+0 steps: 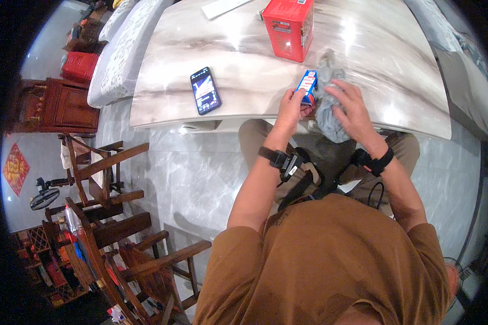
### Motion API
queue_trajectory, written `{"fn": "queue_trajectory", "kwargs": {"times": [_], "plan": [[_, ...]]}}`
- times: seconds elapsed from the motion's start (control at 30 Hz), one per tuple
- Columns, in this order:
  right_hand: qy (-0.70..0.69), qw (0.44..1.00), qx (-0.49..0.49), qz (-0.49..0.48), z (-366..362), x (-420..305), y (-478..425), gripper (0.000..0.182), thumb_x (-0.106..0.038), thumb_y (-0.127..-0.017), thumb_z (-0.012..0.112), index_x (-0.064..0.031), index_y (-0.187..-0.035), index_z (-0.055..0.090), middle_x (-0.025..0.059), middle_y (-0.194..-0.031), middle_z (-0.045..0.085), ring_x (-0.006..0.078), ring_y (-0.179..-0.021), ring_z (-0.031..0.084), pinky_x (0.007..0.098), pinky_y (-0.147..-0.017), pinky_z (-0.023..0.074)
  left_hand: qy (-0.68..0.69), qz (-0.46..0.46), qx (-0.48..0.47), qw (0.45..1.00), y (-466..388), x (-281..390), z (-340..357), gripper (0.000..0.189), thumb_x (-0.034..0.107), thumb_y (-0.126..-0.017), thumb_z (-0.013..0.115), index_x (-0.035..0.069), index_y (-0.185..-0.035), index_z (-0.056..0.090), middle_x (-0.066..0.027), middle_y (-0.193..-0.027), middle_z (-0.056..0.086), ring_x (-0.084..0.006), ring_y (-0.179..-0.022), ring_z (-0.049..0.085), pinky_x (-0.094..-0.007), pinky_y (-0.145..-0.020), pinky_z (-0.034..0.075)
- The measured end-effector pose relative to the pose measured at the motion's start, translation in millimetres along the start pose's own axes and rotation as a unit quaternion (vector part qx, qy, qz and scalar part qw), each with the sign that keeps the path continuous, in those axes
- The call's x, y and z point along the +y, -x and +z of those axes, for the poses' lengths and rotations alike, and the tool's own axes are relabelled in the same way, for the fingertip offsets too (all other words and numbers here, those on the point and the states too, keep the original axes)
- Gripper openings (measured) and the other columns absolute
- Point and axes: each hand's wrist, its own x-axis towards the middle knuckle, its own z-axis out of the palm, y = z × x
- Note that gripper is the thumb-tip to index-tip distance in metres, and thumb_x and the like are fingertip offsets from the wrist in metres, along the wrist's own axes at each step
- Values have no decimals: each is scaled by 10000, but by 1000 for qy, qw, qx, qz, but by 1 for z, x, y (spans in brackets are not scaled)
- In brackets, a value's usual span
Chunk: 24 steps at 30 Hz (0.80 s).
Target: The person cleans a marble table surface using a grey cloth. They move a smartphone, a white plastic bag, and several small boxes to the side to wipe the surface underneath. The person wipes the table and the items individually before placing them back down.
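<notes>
My left hand [291, 109] grips the lower end of a small blue, white and red box [307, 84], just above the near edge of a marbled table [252, 77]. Against its right side lies a crumpled grey cloth [330, 118], part of it hanging over the table edge. On the cloth rests my right hand [349, 106], fingers bent and spread; whether they pinch the fabric cannot be told. Both wrists wear black straps, the left one with a small device.
A red box [289, 30] stands behind the hands. A lit smartphone [205, 90] lies to the left, and a white flat object [223, 8] is at the far edge. Wooden chairs [106, 170] stand at the left; cushioned seats [124, 53] flank the table.
</notes>
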Motion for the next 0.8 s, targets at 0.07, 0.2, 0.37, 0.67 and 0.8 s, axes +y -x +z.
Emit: {"fn": "queue_trajectory", "kwargs": {"times": [0.07, 0.2, 0.37, 0.67, 0.8], "plan": [[19, 999, -39, -24, 6, 2, 1, 477, -2, -725, 603, -107, -1190, 605, 134, -1309, 523, 365, -1184, 472, 450, -990, 399, 13, -6, -11, 1000, 0, -1, 3, 349, 295, -912, 581, 40, -1135, 498, -116, -957, 620, -191, -787, 613, -309, -691, 513], [93, 995, -38, 10, 5, 34, 3, 461, -10, -731, 585, -103, -1182, 612, 132, -1304, 530, 369, -1164, 486, 464, -968, 419, -19, -11, -7, 1000, 1, 4, 2, 365, 297, -916, 579, 33, -1154, 495, -115, -967, 614, -195, -807, 616, -310, -706, 515], [106, 993, -11, 55, -12, 63, 0, 453, -33, -739, 572, -103, -1185, 608, 121, -1305, 537, 366, -1154, 499, 477, -967, 429, -26, 53, 61, 996, -5, 3, -15, 399, 277, -928, 572, 14, -1209, 463, -120, -992, 610, -201, -793, 631, -304, -687, 527], [185, 977, -86, 59, -13, 98, -5, 461, -79, -764, 580, -130, -1222, 585, 107, -1348, 517, 352, -1210, 488, 469, -979, 434, -278, 218, 167, 920, -18, 17, -57, 489, 256, -897, 644, -25, -1265, 490, -127, -940, 636, -153, -773, 623, -270, -671, 521], [260, 957, -29, 124, -45, 157, 0, 439, -99, -791, 567, -147, -1227, 579, 100, -1338, 522, 347, -1178, 513, 461, -978, 442, -355, 262, 216, 871, -19, 29, -52, 435, 226, -827, 681, 4, -1185, 571, -181, -965, 663, -264, -844, 652, -374, -780, 514]]}}
